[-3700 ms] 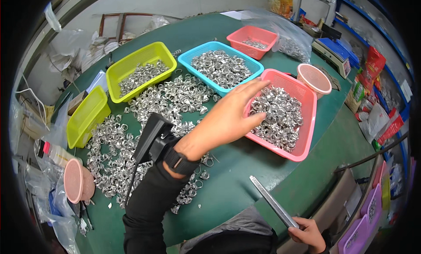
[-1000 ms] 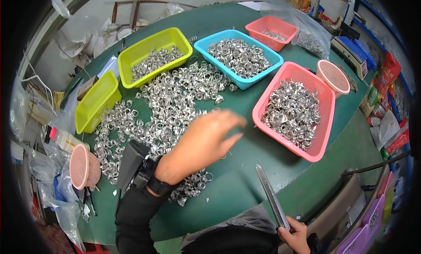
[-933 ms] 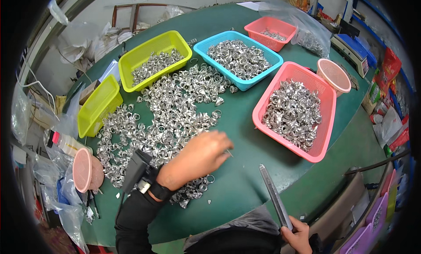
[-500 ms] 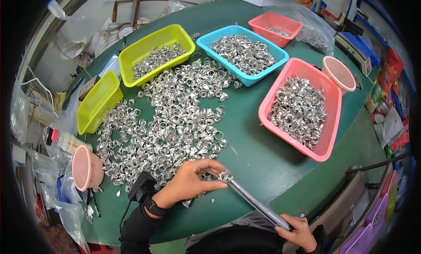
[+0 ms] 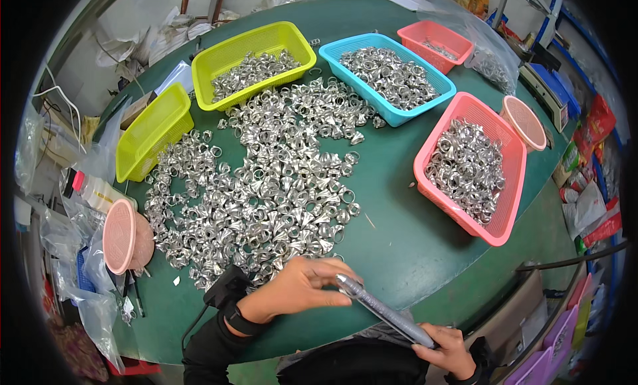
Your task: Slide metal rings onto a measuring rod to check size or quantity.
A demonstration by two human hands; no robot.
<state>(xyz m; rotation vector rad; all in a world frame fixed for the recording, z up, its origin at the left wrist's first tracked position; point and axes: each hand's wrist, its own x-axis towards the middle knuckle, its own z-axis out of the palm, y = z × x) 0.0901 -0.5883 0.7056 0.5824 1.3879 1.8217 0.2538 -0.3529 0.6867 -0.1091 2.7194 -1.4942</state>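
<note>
My right hand is closed around the thick end of a grey metal ring mandrel, which slants up to the left above the table's near edge. At its thin end sits a small silvery ring, partly hidden. My left hand has its thumb and fingers curled about that end, pinching the ring. A broad pile of silvery metal rings covers the table just beyond my left hand. Beside my left wrist stands a black device with a cable.
Yellow-green baskets, a blue basket and a large pink basket stand around the pile on the green table. A smaller pink basket is at the back. Pale pink round baskets and a scale lie toward the sides.
The mandrel's thin end and my left hand have shifted slightly downward in the view. The ring now sits a little further along the mandrel. The table's contents appear shifted as the view has turned.
</note>
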